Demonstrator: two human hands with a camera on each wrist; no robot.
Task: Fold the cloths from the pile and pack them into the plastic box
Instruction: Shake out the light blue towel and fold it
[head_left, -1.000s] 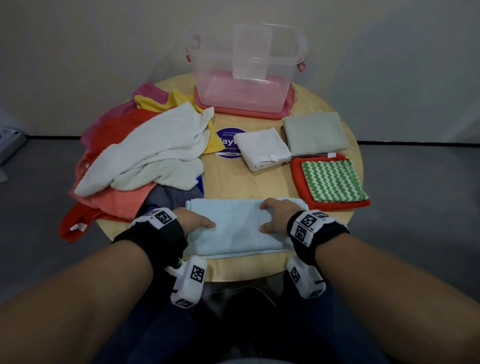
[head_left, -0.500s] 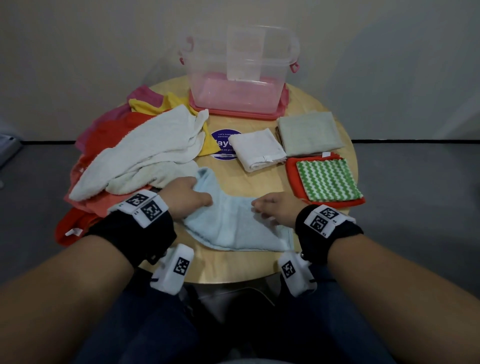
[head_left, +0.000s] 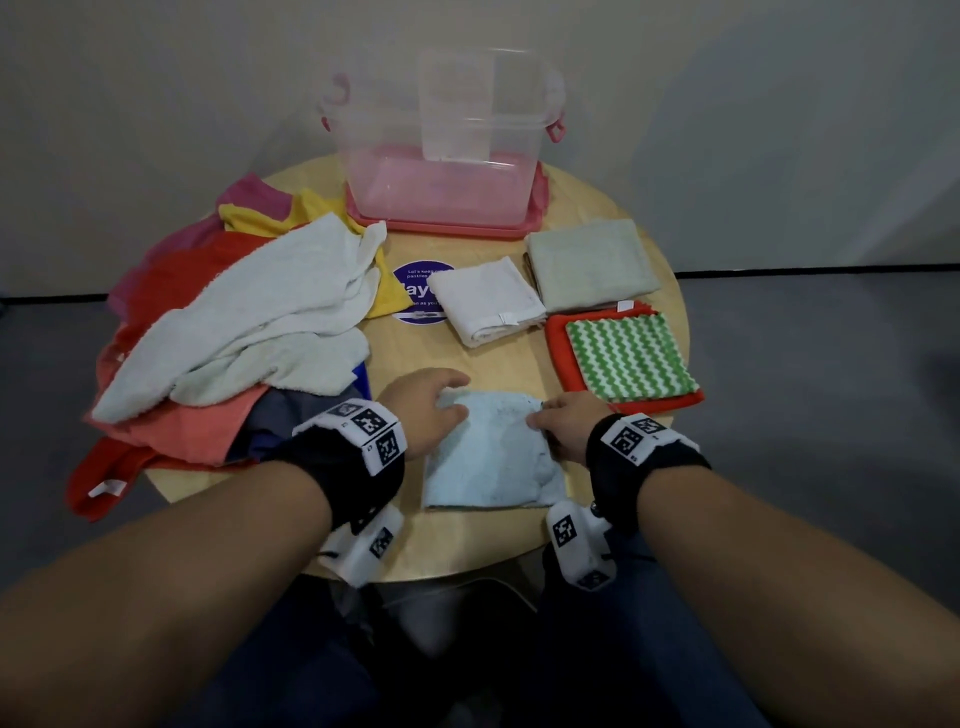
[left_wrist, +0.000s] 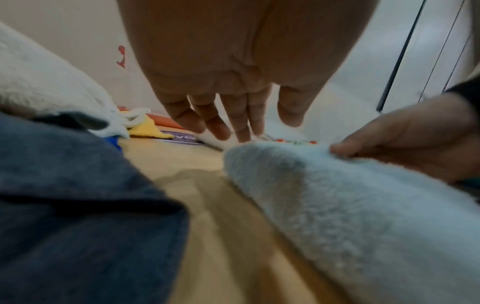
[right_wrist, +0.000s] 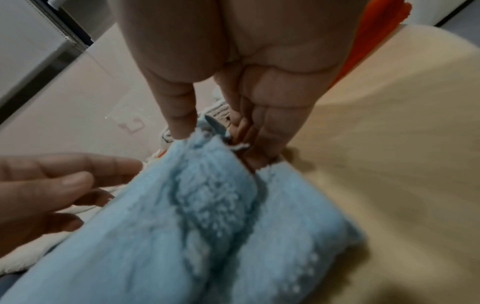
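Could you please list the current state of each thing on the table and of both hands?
Light blue cloth: folded, flat.
Plastic box: open, empty.
Pile: unfolded.
White cloth: folded.
Left hand: open, touching cloth.
Right hand: pinching cloth corner.

A round wooden table (head_left: 597, 525) bears a purple sticker (head_left: 415, 291).

blue cloth (head_left: 488, 452): fluffy terry | box (head_left: 441, 156): clear glossy plastic | table (head_left: 457, 540): smooth wood
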